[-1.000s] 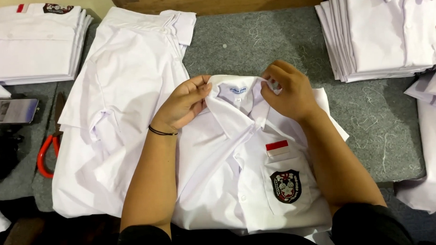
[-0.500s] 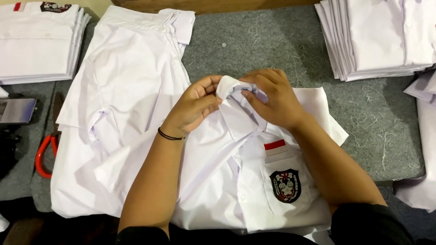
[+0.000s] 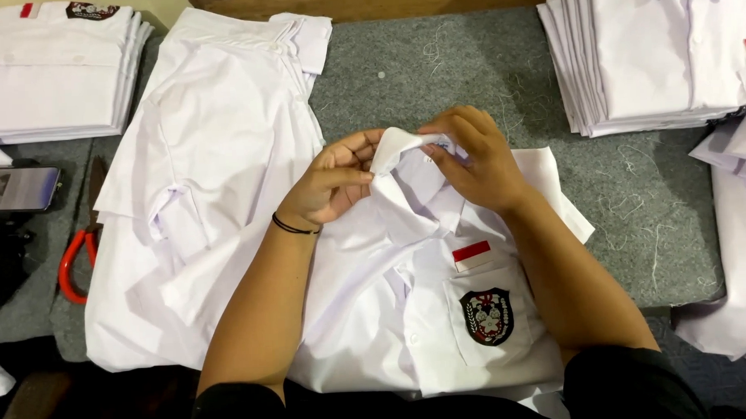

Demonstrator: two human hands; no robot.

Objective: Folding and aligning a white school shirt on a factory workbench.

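Phone: a phone (image 3: 15,188) lies far out to the left of your left hand, on the grey mat (image 3: 434,67).
Scissors: red-handled scissors (image 3: 78,249) lie just beside the phone, well apart from your left hand on its outer side.
Far-left stack: folded white shirts (image 3: 54,76) are piled up and to the left of your left hand, well clear of it.
Loose shirt: one white shirt (image 3: 198,182) lies spread flat, directly to the left of your left hand; your left forearm crosses its lower edge.
Left hand: your left hand (image 3: 332,184) is closed in a narrow pinch on the collar, fingers curled, a black band at the wrist.
Collar: the collar (image 3: 400,147) stands lifted between your two hands, touching both, at the top of the shirt you work on.
Shirt: the badge shirt (image 3: 430,315) lies flat under both hands and runs back towards your body between your forearms; its chest pocket with a dark badge and a red and white strip sits below your right hand.
Right hand: your right hand (image 3: 479,160) grips the collar's right side, fingers bent over its edge, thumb hidden.
Right stack: a tall pile of folded shirts (image 3: 657,55) sits up and to the right of your right hand, well apart.
Right edge: more white cloth (image 3: 734,246) lies far right of your right forearm.
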